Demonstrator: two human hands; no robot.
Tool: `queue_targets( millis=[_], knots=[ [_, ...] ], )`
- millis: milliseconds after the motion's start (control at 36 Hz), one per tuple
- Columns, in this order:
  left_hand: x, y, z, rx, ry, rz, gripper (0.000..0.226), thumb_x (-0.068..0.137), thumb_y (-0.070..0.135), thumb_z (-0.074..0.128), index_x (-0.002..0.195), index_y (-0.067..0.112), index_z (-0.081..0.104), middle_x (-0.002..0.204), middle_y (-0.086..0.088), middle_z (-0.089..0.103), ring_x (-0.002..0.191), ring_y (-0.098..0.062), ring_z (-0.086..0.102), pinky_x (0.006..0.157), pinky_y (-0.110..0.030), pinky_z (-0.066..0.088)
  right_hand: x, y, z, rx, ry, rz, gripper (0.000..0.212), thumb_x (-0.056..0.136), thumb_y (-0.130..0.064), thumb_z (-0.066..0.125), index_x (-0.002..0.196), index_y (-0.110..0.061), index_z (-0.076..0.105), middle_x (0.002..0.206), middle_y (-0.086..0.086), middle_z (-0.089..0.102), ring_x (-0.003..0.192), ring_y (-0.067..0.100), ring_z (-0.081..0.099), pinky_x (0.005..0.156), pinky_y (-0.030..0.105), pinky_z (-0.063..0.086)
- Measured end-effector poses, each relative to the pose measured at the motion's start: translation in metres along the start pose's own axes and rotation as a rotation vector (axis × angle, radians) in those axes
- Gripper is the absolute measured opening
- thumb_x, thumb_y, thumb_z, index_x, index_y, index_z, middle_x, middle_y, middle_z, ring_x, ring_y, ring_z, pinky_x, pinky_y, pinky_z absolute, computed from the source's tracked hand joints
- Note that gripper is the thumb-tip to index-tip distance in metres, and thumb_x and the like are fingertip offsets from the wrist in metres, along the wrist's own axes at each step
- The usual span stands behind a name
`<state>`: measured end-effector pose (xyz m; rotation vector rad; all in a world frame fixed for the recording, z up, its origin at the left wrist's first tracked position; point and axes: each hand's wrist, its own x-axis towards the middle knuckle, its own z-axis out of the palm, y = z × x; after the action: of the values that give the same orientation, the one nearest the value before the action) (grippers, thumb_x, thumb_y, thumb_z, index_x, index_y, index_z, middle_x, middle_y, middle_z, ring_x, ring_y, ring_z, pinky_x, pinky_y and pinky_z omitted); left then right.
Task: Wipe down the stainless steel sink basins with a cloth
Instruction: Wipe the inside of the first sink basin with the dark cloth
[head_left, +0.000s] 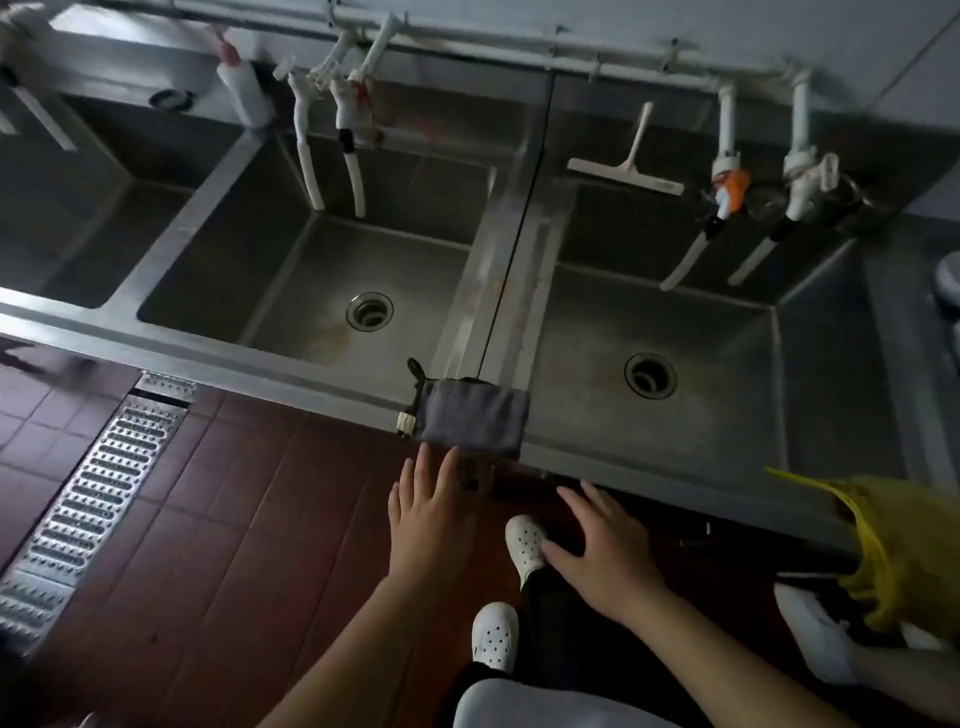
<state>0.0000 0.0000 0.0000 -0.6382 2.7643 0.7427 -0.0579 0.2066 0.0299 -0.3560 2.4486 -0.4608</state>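
Cloth (471, 418), one, drapes the rim between two basins; two empty hands below.

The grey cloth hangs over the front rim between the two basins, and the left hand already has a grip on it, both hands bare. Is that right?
Not quite. The head view shows the grey cloth draped over the front rim between the two basins, but the left hand has no grip on it: its spread fingers reach just below the cloth's lower edge. The right hand is open too, and both are bare.

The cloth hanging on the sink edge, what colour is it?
The cloth is dark grey, seen in the head view.
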Motion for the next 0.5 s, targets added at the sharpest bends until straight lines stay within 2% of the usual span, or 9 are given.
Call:
queue_targets(
  millis=[83, 194, 278, 333, 389, 417, 500],
  knots=[
    [0.023, 0.003, -0.01, 0.129, 0.0, 0.049, 0.082, 0.092, 0.041, 0.056, 0.154, 0.038, 0.002, 0.164, -0.002, -0.011, 0.15, -0.027, -0.014, 0.121, -0.047, 0.0, 0.036, -0.01, -0.008, -0.087, 0.0, -0.102, 0.074, 0.091, -0.058, 0.05, 0.154, -0.034, 0.02, 0.165, -0.001, 0.011, 0.151, 0.02, 0.008, 0.121, 0.046, 0.01],
    [0.059, 0.006, -0.023, 0.234, -0.06, 0.106, 0.083, 0.095, 0.043, 0.054, 0.153, 0.04, -0.005, 0.158, 0.003, -0.023, 0.149, -0.027, -0.018, 0.119, -0.044, -0.005, 0.089, -0.029, -0.015, -0.156, -0.018, -0.267, 0.077, 0.093, -0.052, 0.049, 0.156, -0.035, 0.008, 0.166, -0.001, 0.001, 0.152, 0.024, -0.002, 0.121, 0.052, 0.005],
    [0.084, 0.004, -0.026, 0.311, -0.161, 0.196, 0.073, 0.098, 0.04, 0.05, 0.154, 0.038, 0.004, 0.163, 0.004, -0.01, 0.151, -0.024, -0.01, 0.12, -0.039, -0.003, 0.121, -0.038, -0.014, -0.268, -0.072, -0.4, 0.072, 0.094, -0.049, 0.048, 0.155, -0.034, 0.014, 0.166, -0.001, 0.006, 0.152, 0.023, -0.001, 0.118, 0.055, 0.004],
    [0.095, 0.005, -0.029, 0.287, -0.211, 0.203, 0.068, 0.096, 0.039, 0.051, 0.154, 0.037, 0.016, 0.164, 0.005, 0.003, 0.151, -0.022, -0.001, 0.121, -0.04, 0.013, 0.134, -0.036, -0.015, -0.29, -0.029, -0.515, 0.062, 0.093, -0.044, 0.051, 0.151, -0.032, 0.033, 0.16, 0.006, 0.027, 0.148, 0.03, 0.019, 0.116, 0.056, 0.014],
    [0.1, 0.006, -0.035, 0.281, -0.212, 0.212, 0.064, 0.092, 0.04, 0.054, 0.151, 0.037, 0.028, 0.162, 0.004, 0.018, 0.149, -0.025, 0.015, 0.117, -0.043, 0.027, 0.144, -0.028, -0.017, -0.302, 0.126, -0.668, 0.051, 0.085, -0.039, 0.064, 0.135, -0.028, 0.059, 0.139, 0.009, 0.056, 0.128, 0.035, 0.05, 0.106, 0.056, 0.037],
    [0.101, 0.006, -0.037, 0.305, -0.212, 0.222, 0.065, 0.089, 0.039, 0.059, 0.149, 0.037, 0.034, 0.159, 0.003, 0.026, 0.146, -0.027, 0.023, 0.114, -0.045, 0.032, 0.149, -0.023, -0.017, -0.323, 0.192, -0.729, 0.048, 0.08, -0.04, 0.07, 0.127, -0.027, 0.066, 0.129, 0.007, 0.064, 0.118, 0.033, 0.059, 0.1, 0.055, 0.044],
    [0.105, 0.008, -0.041, 0.392, -0.167, 0.273, 0.08, 0.062, 0.034, 0.088, 0.135, 0.034, 0.055, 0.141, -0.002, 0.054, 0.124, -0.032, 0.055, 0.092, -0.048, 0.052, 0.162, -0.01, -0.021, -0.311, 0.275, -0.856, 0.042, 0.076, -0.043, 0.076, 0.114, -0.026, 0.073, 0.118, 0.003, 0.07, 0.107, 0.03, 0.065, 0.095, 0.055, 0.049]
  ],
)
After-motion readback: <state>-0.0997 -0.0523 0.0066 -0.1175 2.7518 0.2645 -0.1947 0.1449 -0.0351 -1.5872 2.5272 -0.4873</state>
